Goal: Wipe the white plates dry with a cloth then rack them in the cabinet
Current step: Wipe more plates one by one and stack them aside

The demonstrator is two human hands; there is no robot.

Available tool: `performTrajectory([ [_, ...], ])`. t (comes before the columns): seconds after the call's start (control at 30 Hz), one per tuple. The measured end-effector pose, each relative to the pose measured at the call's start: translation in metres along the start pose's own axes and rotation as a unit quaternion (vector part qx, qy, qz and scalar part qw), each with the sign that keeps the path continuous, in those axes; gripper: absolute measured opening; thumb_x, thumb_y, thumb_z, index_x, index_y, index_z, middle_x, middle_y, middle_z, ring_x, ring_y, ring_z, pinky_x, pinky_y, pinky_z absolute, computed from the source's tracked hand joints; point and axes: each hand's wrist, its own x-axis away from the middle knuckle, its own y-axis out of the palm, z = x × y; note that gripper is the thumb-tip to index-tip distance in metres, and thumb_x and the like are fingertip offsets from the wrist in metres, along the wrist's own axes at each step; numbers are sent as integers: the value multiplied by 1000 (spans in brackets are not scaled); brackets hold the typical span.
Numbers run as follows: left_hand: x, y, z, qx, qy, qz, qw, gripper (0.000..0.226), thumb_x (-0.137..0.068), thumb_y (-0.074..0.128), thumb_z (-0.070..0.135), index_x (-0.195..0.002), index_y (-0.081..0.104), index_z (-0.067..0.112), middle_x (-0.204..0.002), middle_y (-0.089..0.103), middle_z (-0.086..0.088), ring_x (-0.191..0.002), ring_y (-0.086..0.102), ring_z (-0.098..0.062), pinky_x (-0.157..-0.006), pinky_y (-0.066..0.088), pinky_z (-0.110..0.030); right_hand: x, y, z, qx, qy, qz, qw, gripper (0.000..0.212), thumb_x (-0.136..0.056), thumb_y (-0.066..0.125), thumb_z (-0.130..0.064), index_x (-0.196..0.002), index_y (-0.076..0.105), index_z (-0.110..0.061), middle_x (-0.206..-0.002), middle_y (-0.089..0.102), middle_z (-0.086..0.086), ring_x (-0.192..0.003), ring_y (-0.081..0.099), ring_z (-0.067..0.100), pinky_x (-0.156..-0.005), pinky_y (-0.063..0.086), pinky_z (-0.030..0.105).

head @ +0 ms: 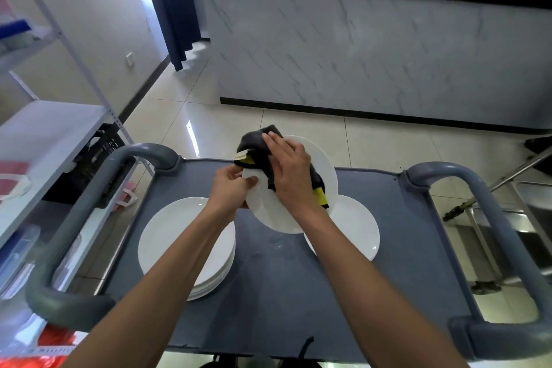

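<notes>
white plate [324,172] held tilted above cart [397,218] | left hand [228,188] pinches its left rim | right hand [288,172] — fingers flat — presses dark cloth [254,143] on its face | cart top — plate stack [167,236] left, single plate [355,227] right

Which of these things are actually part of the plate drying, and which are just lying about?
In use: held plate, dark cloth, left hand, right hand, plate stack, single plate.
Lying about: black crate, blue curtain.

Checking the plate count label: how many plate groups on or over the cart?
3: one plate held in the left hand, a stack at cart left, one plate at right; more may hide beneath it.
</notes>
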Motion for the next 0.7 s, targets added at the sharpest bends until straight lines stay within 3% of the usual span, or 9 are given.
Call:
performTrajectory([
  [0.1,1,-3,1,-4,8,3,1000,19,-95,63,4,-104,68,21,-100,74,-3,-92,70,-29,-62,59,-39,0,4,0,1,-5,-1,1000,46,-105,34,-27,-146,52,-19,-146,55,2,-128,47,25,-105,40,45],
  [0.27,4,-6,5,25,21,19,999,28,-96,62,3,-96,68,30,-92,74,6,-82,70,-18,-54,57,-31,-21,-2,5,23,10,30,999,41,-104,48,-14,-144,54,-17,-145,57,4,-125,48,27,-102,39,43],
  [0.47,2,-9,4,66,44,63,995,35,-94,61,-2,-93,70,32,-87,75,9,-77,70,-17,-66,62,-41,-31,-16,29,42,64,61,995,41,-103,51,-13,-144,56,-18,-145,57,3,-122,49,28,-96,41,42],
  [0.6,0,-8,3,84,59,107,989,39,-94,60,0,-90,70,37,-92,74,5,-84,69,-22,-69,60,-43,-18,-19,42,42,99,62,992,42,-103,51,-13,-145,55,-19,-144,58,3,-121,49,29,-97,45,46],
  [0.7,-5,-6,5,107,63,131,984,47,-93,58,-2,-76,74,38,-82,73,7,-83,66,-24,-75,60,-48,0,-14,44,26,104,73,992,43,-103,51,-12,-145,54,-17,-142,59,4,-119,49,30,-99,47,46],
])
